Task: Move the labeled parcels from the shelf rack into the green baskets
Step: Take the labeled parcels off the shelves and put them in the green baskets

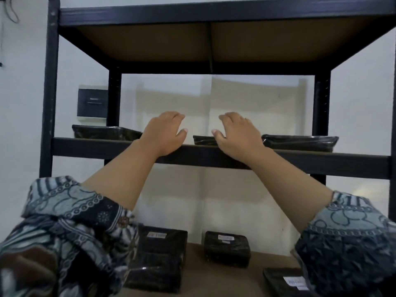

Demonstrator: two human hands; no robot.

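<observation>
Rack (49,82) fills your view. Lower shelf (225,279): three labeled parcels (227,247). Middle shelf (96,146): three more parcels, centre parcel (202,139) between your hands. Your left hand (165,133) released, fingers loose, over shelf edge. Your right hand (237,133) likewise released, grasping nothing, covering centre parcel's right end.

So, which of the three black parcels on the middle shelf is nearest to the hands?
The middle parcel: it lies between the left hand and right hand, which partly hides it. The left parcel and right parcel sit farther out.
</observation>
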